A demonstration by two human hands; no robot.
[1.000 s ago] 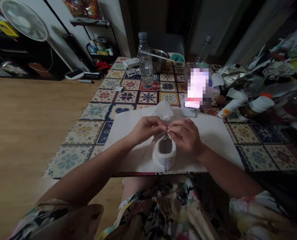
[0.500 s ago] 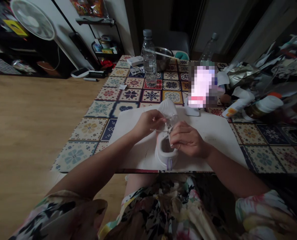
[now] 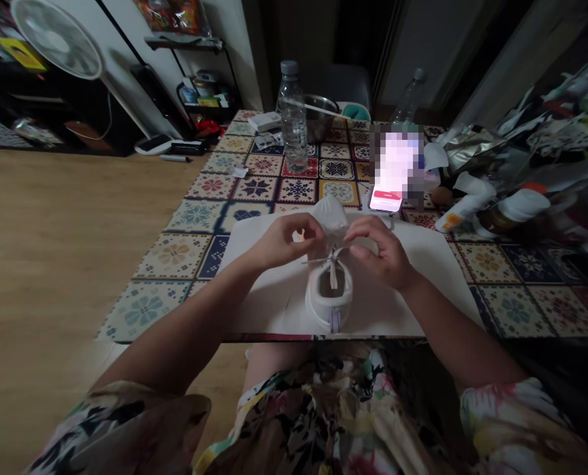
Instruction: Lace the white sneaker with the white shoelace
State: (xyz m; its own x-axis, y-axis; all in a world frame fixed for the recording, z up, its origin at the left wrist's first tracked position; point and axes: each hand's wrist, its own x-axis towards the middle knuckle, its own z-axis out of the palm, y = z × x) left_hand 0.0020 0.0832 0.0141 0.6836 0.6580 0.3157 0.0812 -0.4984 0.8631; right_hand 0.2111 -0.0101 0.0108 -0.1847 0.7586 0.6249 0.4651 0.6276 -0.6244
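A white sneaker (image 3: 329, 310) stands upright on the white sheet, its heel toward me. Its white shoelace (image 3: 333, 272) is crossed at the top of the opening; one end hangs down over the opening and another sticks out leftward. My left hand (image 3: 291, 241) is at the upper left of the lace, thumb and fingertips curled together in what looks like a pinch on it; the contact is small and dim. On the right, my right hand (image 3: 380, 254) hovers beside the lace with thumb and fingers apart. The toe is a pale, blurred shape beyond the hands.
A white paper sheet (image 3: 259, 307) covers the near part of the patterned table (image 3: 169, 257). Behind stand a water bottle (image 3: 294, 125), a metal bowl (image 3: 321, 119) and a lit phone (image 3: 395, 171). Bottles (image 3: 514, 211) and clutter crowd the right side.
My right hand has let go of the lace end, which now hangs over the shoe opening, and has moved up and right with its fingers opened. My left hand has shifted slightly.
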